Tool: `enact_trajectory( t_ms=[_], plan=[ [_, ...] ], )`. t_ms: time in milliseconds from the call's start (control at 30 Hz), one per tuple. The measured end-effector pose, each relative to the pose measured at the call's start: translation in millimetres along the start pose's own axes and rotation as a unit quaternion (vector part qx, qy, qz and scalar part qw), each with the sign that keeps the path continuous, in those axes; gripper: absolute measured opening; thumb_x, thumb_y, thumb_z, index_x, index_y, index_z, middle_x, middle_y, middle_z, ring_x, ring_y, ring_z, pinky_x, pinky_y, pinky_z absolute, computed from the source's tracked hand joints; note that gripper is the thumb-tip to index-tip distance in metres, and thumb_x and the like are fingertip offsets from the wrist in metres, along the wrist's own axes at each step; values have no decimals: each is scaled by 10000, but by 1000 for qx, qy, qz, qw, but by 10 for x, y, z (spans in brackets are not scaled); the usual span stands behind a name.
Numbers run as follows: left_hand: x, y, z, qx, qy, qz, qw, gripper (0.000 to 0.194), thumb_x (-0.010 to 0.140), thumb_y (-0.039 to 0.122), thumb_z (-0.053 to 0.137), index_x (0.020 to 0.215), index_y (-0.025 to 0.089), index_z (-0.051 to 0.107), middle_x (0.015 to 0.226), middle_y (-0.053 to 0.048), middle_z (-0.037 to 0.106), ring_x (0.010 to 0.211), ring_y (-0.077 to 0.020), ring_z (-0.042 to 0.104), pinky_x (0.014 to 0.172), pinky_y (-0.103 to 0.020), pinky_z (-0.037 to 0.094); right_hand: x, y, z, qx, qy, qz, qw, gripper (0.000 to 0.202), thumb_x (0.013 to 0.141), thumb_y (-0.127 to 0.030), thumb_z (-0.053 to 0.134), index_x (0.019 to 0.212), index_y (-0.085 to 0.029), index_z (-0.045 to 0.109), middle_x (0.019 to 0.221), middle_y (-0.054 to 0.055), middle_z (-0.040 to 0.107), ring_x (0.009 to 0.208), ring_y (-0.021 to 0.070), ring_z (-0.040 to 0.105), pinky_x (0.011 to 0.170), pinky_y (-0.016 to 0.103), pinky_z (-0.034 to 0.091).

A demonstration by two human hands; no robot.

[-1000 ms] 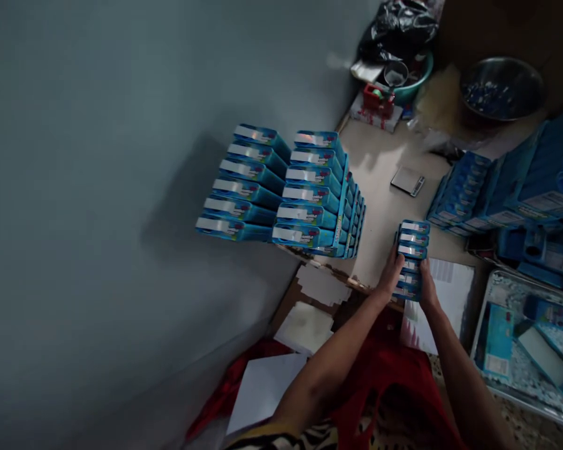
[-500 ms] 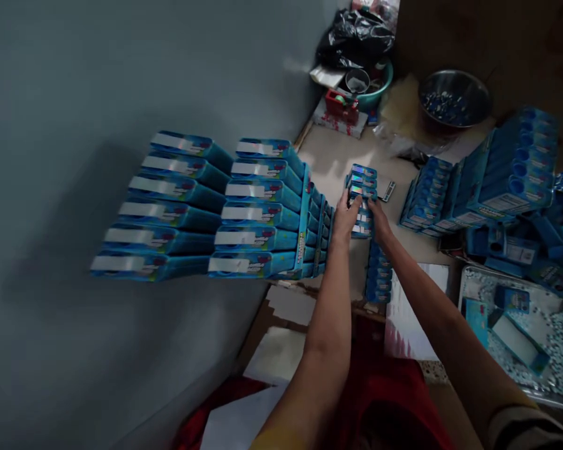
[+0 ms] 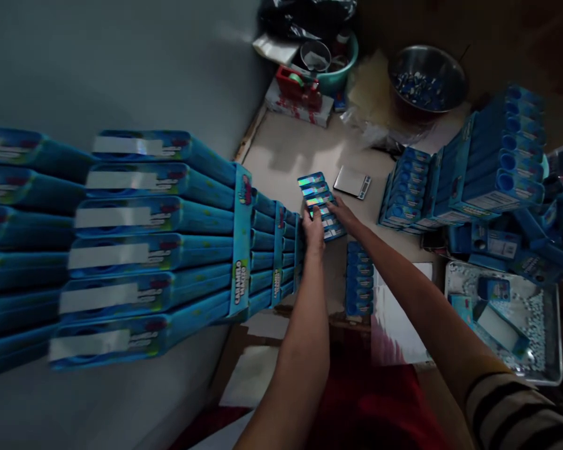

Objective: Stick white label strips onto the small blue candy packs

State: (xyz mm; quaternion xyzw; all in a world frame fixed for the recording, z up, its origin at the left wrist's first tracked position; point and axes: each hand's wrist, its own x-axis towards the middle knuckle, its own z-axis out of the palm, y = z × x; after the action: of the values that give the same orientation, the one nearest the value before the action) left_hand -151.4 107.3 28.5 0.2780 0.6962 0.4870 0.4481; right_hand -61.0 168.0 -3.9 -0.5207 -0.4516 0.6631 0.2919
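Observation:
Between my two hands is a row of small blue boxes with shiny strips on their ends, slightly tilted in view. My left hand grips its near left side, thumb on top. Across from it, my right hand holds the right side with its fingers. Just right of the boxes lies a flat silver digital scale with a small display. Tall stacks of bundled blue boxes rise close on the left of my left hand. Another row of blue boxes stands by the table's near edge.
More stacked blue boxes stand on the right, beside a metal tray of small pale pieces and boxes. Toward the back are a steel bowl, a red tape dispenser and a teal basin. A wall borders the left.
My hands have shifted the row of boxes leftward, off the scale, which now shows fully. The view has moved closer, so the left stacks look larger.

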Motion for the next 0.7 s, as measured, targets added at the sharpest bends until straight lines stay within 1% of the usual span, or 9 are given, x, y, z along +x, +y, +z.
enact_trajectory(
  t_ms=[133, 233, 267, 333, 433, 500, 567, 600, 700],
  plan=[
    [5, 89, 25, 66, 79, 34, 994, 661, 962, 597, 673, 1393, 98, 621, 1311, -200, 739, 1292, -263, 663, 1105, -354, 496, -105, -220, 2, -77, 32, 29, 996, 713, 884, -579, 736, 1458, -192, 563, 1528, 107, 632, 1456, 319, 544, 1291, 513, 356],
    [-240, 89, -78, 94, 111, 42, 989, 574, 1035, 498, 585, 1443, 95, 598, 1478, -237, 639, 1436, -293, 573, 1193, -373, 428, -606, -343, -302, -138, 4, -34, 990, 634, 873, -582, 762, 1377, -214, 653, 1452, 98, 680, 1392, 342, 598, 1248, 516, 404],
    [-405, 78, -148, 107, 111, 47, 987, 529, 1056, 463, 545, 1438, 102, 608, 1493, -230, 630, 1444, -291, 567, 1204, -376, 420, -863, -353, -481, -155, -2, -79, 985, 566, 895, -573, 737, 1349, -241, 682, 1403, 75, 709, 1329, 318, 641, 1194, 491, 459],
    [-873, 47, -303, 144, 98, 70, 982, 449, 1070, 418, 506, 1381, 134, 661, 1454, -200, 663, 1411, -288, 589, 1210, -389, 417, -1471, -301, -920, -193, 9, -106, 976, 432, 925, -562, 694, 1229, -259, 750, 1136, 45, 791, 1080, 253, 733, 1044, 422, 549],
    [-1777, -34, -382, 188, 54, 118, 974, 357, 1057, 432, 537, 1225, 193, 742, 1286, -161, 737, 1301, -300, 642, 1186, -425, 431, -2433, -5, -1575, -211, 150, -33, 965, 334, 915, -532, 677, 919, -208, 757, 784, 13, 747, 744, 188, 709, 802, 331, 575],
    [-2296, -140, -177, 193, -69, 144, 968, 264, 1050, 389, 566, 1134, 233, 762, 1158, -137, 761, 1191, -294, 679, 1131, -425, 467, -2944, 309, -1866, -204, 283, 32, 937, 343, 934, -510, 611, 895, -188, 722, 732, 16, 720, 694, 189, 690, 715, 317, 562],
    [-2572, -292, 260, 209, -249, 193, 926, 170, 1025, 288, 605, 1103, 247, 750, 1132, -124, 760, 1145, -288, 681, 1083, -411, 490, -3269, 638, -2004, -253, 334, 56, 906, 320, 964, -449, 546, 956, -178, 718, 812, 55, 745, 762, 214, 705, 740, 344, 573],
    [-2598, -375, 535, 244, -292, 203, 902, 163, 1001, 239, 635, 1132, 229, 731, 1171, -137, 748, 1175, -300, 661, 1076, -415, 487, -3363, 785, -2026, -292, 332, 53, 895, 304, 970, -404, 529, 1020, -174, 722, 912, 88, 765, 822, 226, 712, 780, 365, 581],
    [-2334, -593, 1334, 397, -302, 171, 850, 357, 932, 196, 734, 1281, 168, 658, 1316, -184, 687, 1241, -333, 614, 1043, -428, 478, -3461, 1089, -2014, -403, 296, 19, 866, 354, 961, -280, 528, 1252, -160, 689, 1224, 170, 731, 1047, 270, 698, 936, 435, 580]
  ],
)
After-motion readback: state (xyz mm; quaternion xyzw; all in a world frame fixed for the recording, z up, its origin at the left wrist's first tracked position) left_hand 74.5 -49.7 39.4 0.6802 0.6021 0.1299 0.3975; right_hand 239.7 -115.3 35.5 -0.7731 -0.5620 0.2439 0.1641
